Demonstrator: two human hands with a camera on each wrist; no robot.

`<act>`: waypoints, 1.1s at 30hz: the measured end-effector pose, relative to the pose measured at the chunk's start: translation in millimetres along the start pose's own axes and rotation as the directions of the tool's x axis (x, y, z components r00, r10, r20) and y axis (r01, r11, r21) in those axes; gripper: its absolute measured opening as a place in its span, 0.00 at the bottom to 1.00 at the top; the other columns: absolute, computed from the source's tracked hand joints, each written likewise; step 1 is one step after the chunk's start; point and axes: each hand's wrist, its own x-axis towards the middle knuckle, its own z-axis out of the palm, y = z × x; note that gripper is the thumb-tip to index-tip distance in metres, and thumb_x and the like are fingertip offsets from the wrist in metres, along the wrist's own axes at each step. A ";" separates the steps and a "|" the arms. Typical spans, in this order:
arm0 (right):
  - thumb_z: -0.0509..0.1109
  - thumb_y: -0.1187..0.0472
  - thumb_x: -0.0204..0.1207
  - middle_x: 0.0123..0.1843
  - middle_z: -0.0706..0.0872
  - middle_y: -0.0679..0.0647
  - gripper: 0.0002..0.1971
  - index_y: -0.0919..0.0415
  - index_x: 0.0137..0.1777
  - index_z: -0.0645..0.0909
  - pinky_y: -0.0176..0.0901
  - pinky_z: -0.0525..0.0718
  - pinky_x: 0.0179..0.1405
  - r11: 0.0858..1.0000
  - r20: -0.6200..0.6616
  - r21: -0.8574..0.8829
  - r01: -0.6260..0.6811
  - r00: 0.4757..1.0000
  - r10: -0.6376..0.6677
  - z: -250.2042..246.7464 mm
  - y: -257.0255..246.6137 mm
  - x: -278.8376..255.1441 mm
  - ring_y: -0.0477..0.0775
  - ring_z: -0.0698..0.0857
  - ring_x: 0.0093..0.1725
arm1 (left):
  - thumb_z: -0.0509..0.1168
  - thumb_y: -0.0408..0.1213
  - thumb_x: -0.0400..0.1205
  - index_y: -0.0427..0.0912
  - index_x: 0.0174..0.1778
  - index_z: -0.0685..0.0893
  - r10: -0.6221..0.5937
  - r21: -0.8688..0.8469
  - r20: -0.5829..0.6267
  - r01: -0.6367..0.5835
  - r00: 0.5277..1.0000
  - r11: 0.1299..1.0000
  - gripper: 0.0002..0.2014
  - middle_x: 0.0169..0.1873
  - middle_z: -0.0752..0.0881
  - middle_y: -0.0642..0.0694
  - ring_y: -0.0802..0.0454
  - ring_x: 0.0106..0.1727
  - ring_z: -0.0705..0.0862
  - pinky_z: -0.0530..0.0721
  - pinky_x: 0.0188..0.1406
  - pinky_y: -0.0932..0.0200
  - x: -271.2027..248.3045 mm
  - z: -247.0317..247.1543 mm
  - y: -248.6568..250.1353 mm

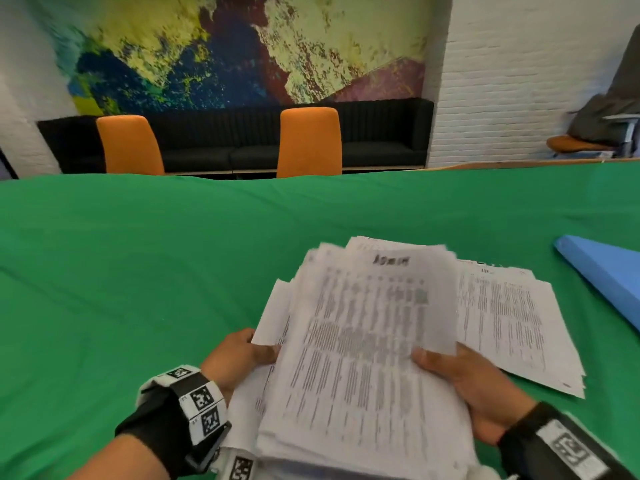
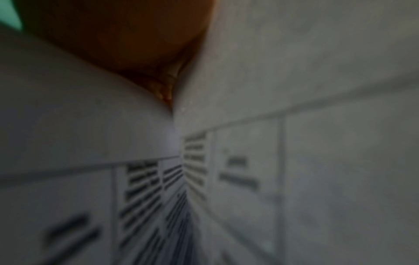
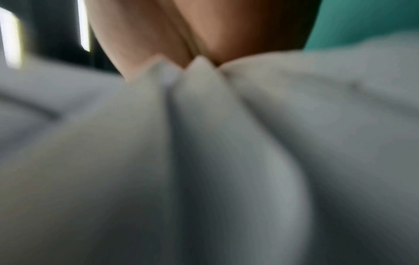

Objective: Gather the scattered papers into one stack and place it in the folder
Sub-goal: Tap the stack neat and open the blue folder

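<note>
A thick, uneven stack of printed papers is lifted off the green table, blurred by motion. My left hand grips its left edge, thumb on top. My right hand grips its right edge, thumb on the top sheet. More printed sheets lie flat on the table to the right, partly under the stack. A blue folder lies at the right edge. The left wrist view shows only blurred printed paper against my palm. In the right wrist view, bent paper fills the frame below my fingers.
A green cloth covers the table. Two orange chairs stand at the far edge before a black sofa. Another chair is at the far right.
</note>
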 end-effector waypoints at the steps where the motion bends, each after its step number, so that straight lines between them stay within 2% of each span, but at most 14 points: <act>1: 0.70 0.68 0.79 0.64 0.89 0.72 0.20 0.67 0.72 0.79 0.77 0.80 0.68 0.999 0.023 -0.024 -0.041 0.999 0.041 4.7 6.8 5.8 0.77 0.88 0.62 | 0.80 0.36 0.67 0.34 0.59 0.84 -0.004 -0.017 0.002 0.004 1.000 1.000 0.25 0.49 0.93 0.32 0.28 0.51 0.91 0.87 0.56 0.26 -0.9 -1.1 -2.2; 3: 0.71 0.68 0.78 0.61 0.90 0.73 0.21 0.70 0.71 0.79 0.77 0.80 0.68 0.993 0.032 -0.070 -0.092 0.995 0.095 10.0 16.5 13.3 0.77 0.89 0.60 | 0.79 0.39 0.70 0.33 0.57 0.83 -0.012 -0.029 0.018 0.012 1.000 0.999 0.23 0.48 0.93 0.34 0.32 0.49 0.91 0.87 0.58 0.29 -4.2 -9.5 -5.9; 5: 0.71 0.68 0.78 0.59 0.91 0.72 0.20 0.71 0.69 0.79 0.76 0.82 0.67 0.988 0.013 -0.115 -0.105 0.994 0.107 10.9 20.8 17.7 0.76 0.90 0.57 | 0.71 0.31 0.82 0.33 0.57 0.83 -0.051 -0.043 0.048 0.053 0.998 0.998 0.10 0.48 0.92 0.33 0.37 0.45 0.89 0.89 0.52 0.39 -11.8 -23.7 -9.4; 7: 0.71 0.67 0.79 0.58 0.91 0.71 0.18 0.70 0.69 0.80 0.75 0.83 0.66 0.983 -0.009 -0.148 -0.109 0.994 0.109 10.5 20.7 18.8 0.75 0.91 0.57 | 0.66 0.28 0.85 0.33 0.62 0.83 -0.095 -0.062 0.118 0.103 0.988 0.993 0.10 0.56 0.90 0.30 0.38 0.50 0.85 0.88 0.50 0.43 -17.3 -38.6 -15.1; 10: 0.72 0.64 0.75 0.58 0.91 0.70 0.21 0.68 0.68 0.80 0.73 0.84 0.65 0.982 -0.010 -0.159 -0.101 0.995 0.101 12.6 19.6 17.3 0.74 0.91 0.57 | 0.64 0.31 0.87 0.34 0.65 0.84 -0.091 -0.076 0.212 0.109 0.973 0.991 0.12 0.63 0.86 0.28 0.38 0.52 0.84 0.89 0.49 0.45 -27.3 -48.7 -17.6; 14: 0.70 0.63 0.74 0.60 0.91 0.68 0.22 0.62 0.69 0.81 0.76 0.85 0.61 0.990 -0.015 -0.138 -0.037 0.999 0.035 3.8 16.6 9.0 0.73 0.90 0.59 | 0.69 0.38 0.85 0.40 0.66 0.83 -0.102 0.057 0.102 0.097 0.990 0.994 0.14 0.61 0.88 0.30 0.43 0.43 0.86 0.89 0.39 0.51 -21.7 -39.6 -19.9; 16: 0.69 0.63 0.75 0.61 0.92 0.66 0.21 0.58 0.70 0.81 0.76 0.86 0.56 0.993 -0.053 -0.114 0.014 0.998 -0.021 -13.0 8.7 4.0 0.72 0.90 0.60 | 0.74 0.44 0.81 0.44 0.61 0.83 -0.064 0.240 0.027 0.056 0.998 0.969 0.15 0.51 0.90 0.32 0.45 0.37 0.84 0.83 0.32 0.56 -14.1 -32.5 -16.8; 17: 0.69 0.63 0.76 0.62 0.91 0.65 0.22 0.57 0.70 0.81 0.77 0.86 0.56 0.993 -0.079 -0.112 0.043 0.996 -0.052 -24.7 3.9 2.3 0.72 0.90 0.60 | 0.76 0.46 0.79 0.45 0.58 0.83 -0.025 0.357 -0.005 0.025 1.000 0.934 0.16 0.45 0.89 0.37 0.47 0.35 0.83 0.80 0.32 0.58 -9.1 -30.7 -15.7; 20: 0.70 0.62 0.75 0.65 0.91 0.62 0.23 0.54 0.71 0.82 0.77 0.86 0.54 0.990 -0.190 -0.095 0.103 0.974 -0.120 -58.7 -5.3 -0.6 0.68 0.91 0.60 | 0.79 0.43 0.76 0.46 0.50 0.83 0.077 0.533 -0.053 -0.037 0.996 0.845 0.13 0.39 0.88 0.46 0.49 0.35 0.84 0.81 0.37 0.56 0.6 -25.2 -12.2; 23: 0.70 0.62 0.77 0.65 0.91 0.60 0.21 0.51 0.70 0.82 0.80 0.83 0.57 0.991 -0.290 -0.059 0.117 0.948 -0.129 -80.8 -0.4 -4.0 0.66 0.92 0.58 | 0.78 0.34 0.77 0.44 0.44 0.84 0.119 0.541 -0.062 -0.067 0.991 0.838 0.08 0.36 0.87 0.45 0.47 0.34 0.82 0.81 0.37 0.56 6.5 -24.1 -15.0; 26: 0.69 0.62 0.78 0.65 0.91 0.60 0.21 0.51 0.72 0.81 0.84 0.80 0.60 0.994 -0.278 -0.032 0.105 0.954 -0.110 -89.9 5.9 -5.1 0.66 0.92 0.60 | 0.76 0.32 0.78 0.41 0.40 0.84 0.110 0.506 -0.068 -0.061 0.992 0.861 0.06 0.34 0.86 0.45 0.47 0.35 0.81 0.79 0.37 0.56 6.8 -25.4 -18.5; 30: 0.68 0.62 0.80 0.63 0.92 0.58 0.20 0.53 0.72 0.81 0.67 0.90 0.51 0.989 -0.265 -0.006 0.145 0.954 -0.141 -91.0 6.4 -7.4 0.63 0.92 0.58 | 0.73 0.28 0.79 0.40 0.39 0.80 0.079 0.429 -0.076 -0.039 0.994 0.902 0.08 0.32 0.83 0.43 0.47 0.32 0.78 0.76 0.34 0.57 6.1 -25.6 -23.4; 32: 0.67 0.64 0.82 0.62 0.92 0.59 0.18 0.54 0.71 0.81 0.65 0.92 0.47 0.990 -0.269 0.006 0.138 0.954 -0.131 -91.9 6.3 -8.8 0.63 0.93 0.56 | 0.72 0.29 0.80 0.40 0.41 0.80 0.071 0.395 -0.082 -0.033 0.994 0.918 0.07 0.34 0.84 0.41 0.46 0.32 0.80 0.79 0.34 0.55 5.5 -23.8 -23.0; 33: 0.66 0.65 0.83 0.61 0.93 0.59 0.17 0.54 0.71 0.81 0.65 0.92 0.46 0.991 -0.264 0.015 0.132 0.957 -0.124 -91.9 5.9 -9.7 0.63 0.93 0.56 | 0.72 0.31 0.80 0.39 0.44 0.80 0.059 0.350 -0.077 -0.028 0.995 0.936 0.06 0.37 0.86 0.39 0.44 0.35 0.83 0.83 0.37 0.50 6.4 -22.5 -22.6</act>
